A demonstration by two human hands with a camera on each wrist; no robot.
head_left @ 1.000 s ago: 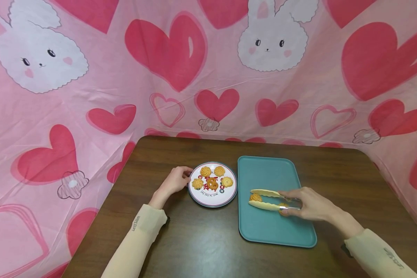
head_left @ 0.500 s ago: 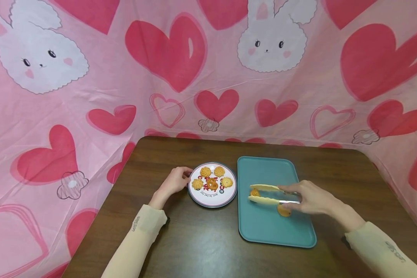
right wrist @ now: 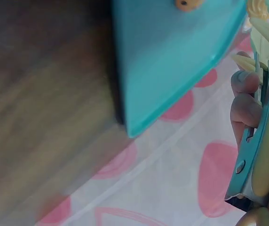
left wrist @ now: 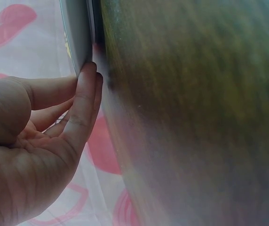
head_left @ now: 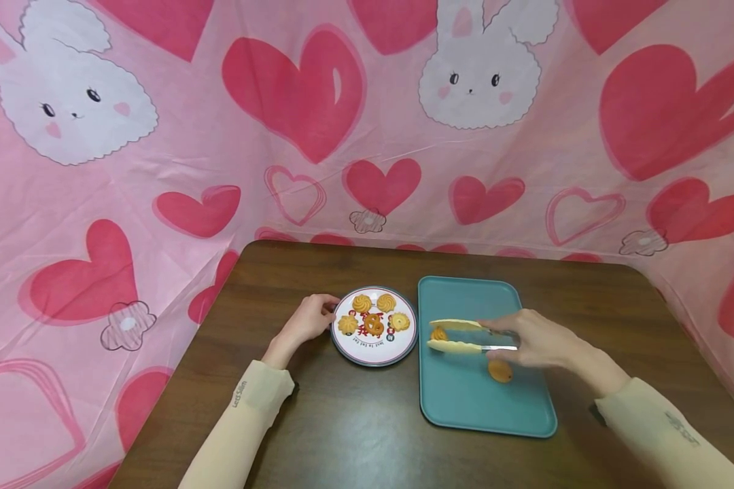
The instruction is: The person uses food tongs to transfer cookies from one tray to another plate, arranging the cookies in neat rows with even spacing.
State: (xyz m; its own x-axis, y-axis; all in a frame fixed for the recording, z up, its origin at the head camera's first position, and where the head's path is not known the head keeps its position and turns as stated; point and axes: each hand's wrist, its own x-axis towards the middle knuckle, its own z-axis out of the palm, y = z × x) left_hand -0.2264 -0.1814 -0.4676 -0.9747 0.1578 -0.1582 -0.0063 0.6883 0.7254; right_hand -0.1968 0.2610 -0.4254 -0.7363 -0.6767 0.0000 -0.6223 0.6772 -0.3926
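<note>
My left hand (head_left: 310,318) pinches the left rim of a round white plate (head_left: 373,351) between thumb and fingers; the left wrist view shows the thumb above the rim and the fingers (left wrist: 85,92) below. Several swirled and ring-shaped cookies sit on the plate. In my right hand (head_left: 535,338) is a pair of tongs (head_left: 455,348) with cream-coloured tips and a metal handle. Between the tips, over the left part of the teal tray (head_left: 465,404), is a swirled cookie (head_left: 438,333). Another round cookie (head_left: 499,371) lies on the tray below the right hand.
The tray stands close to the plate's right side on a dark wooden table (head_left: 318,421). A pink cloth (head_left: 391,136) with hearts and rabbits hangs behind and beside the table.
My right hand has moved left and slightly away with the tongs and the cookie, uncovering the other cookie on the tray. The left hand and the plate have stayed put.
</note>
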